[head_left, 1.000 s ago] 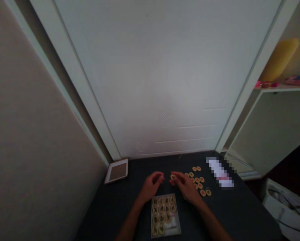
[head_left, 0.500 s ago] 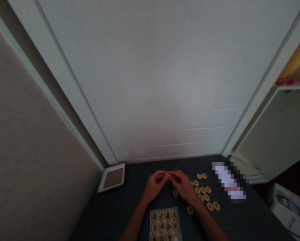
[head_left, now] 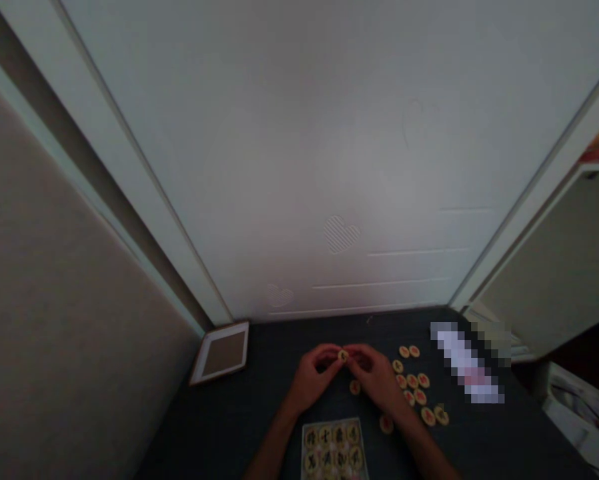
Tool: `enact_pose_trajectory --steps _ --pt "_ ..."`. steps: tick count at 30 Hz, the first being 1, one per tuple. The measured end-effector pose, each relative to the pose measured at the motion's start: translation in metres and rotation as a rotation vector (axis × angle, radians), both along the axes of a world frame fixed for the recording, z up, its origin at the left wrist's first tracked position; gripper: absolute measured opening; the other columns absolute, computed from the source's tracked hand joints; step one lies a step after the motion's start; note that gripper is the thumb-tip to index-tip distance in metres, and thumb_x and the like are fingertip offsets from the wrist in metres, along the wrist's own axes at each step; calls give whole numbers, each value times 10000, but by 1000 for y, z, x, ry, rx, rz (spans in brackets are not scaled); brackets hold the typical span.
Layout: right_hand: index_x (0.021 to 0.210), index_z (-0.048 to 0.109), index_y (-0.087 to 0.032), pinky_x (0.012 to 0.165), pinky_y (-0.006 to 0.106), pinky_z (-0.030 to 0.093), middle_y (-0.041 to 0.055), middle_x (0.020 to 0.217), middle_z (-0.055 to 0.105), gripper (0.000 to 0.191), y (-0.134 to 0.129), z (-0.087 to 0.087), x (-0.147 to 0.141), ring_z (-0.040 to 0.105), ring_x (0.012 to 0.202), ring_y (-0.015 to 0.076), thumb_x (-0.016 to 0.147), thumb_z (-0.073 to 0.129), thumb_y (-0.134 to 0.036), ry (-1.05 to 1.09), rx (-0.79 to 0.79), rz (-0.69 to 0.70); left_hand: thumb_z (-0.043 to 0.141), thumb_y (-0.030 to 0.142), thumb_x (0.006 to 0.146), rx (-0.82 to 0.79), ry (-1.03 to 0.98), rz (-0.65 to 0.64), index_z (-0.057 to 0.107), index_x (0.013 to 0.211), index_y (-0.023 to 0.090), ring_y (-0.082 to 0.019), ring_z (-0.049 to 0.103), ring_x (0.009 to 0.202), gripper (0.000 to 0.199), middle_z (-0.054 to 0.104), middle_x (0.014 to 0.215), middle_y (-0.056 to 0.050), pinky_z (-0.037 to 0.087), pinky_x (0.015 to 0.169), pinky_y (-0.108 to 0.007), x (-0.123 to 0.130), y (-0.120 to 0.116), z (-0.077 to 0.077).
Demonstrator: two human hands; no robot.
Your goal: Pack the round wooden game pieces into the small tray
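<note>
Between the fingertips of both hands is a round Chinese chess piece (head_left: 343, 356), its face with a dark character turned toward me. My left hand (head_left: 315, 375) pinches it from the left, and my right hand (head_left: 372, 373) pinches it from the right, above the dark table. Below my wrists lies a clear box (head_left: 303, 448) with rows of black-marked pieces; its near part is cut off by the frame edge. A red-marked piece (head_left: 355, 387) rests just under my right hand, and another red piece (head_left: 386, 423) lies beside my right forearm.
Several loose pieces, mostly red (head_left: 412, 381), are spread right of my right hand. A framed board (head_left: 224, 353) lies at the table's back left. A blurred-out white item (head_left: 459, 360) lies on the right. A white panel (head_left: 299, 167) rises behind the table (head_left: 259, 340).
The held piece has been tilted so its marked face now shows. Both hands stay pinched on it. The whole view has shifted slightly.
</note>
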State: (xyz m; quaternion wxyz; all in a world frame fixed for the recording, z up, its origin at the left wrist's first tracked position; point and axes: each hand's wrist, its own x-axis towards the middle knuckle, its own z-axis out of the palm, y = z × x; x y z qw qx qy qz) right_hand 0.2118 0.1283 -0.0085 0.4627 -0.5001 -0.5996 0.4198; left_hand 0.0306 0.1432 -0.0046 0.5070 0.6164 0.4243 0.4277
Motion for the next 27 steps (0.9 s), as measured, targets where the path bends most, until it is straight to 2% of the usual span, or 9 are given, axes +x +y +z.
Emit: enact_pose_trajectory --steps 10,16,27 --pt "976 721 -205 773 361 584 80 921 772 432 0 -2 1 735 839 249 822 676 -606 91 -63 -32 709 402 836 -16 47 -39 742 1123 212 -247 727 968 346 787 1062 -71 554 889 -352 0 -2 2" --pt "996 724 -217 786 356 580 68 892 770 414 -4 1 2 736 838 242 881 601 -595 52 -34 -20 707 405 842 -16 39 -56 736 1130 206 -248 732 969 351 787 1060 -78 553 902 -359 1 -1 1" --pt "950 713 -196 759 327 582 66 891 769 424 -4 0 5 730 805 213 800 701 -592 82 -51 -9 713 395 841 -11 54 -54 737 1121 203 -243 730 1007 341 774 1111 -81 558 930 -351 1 -1 -3"
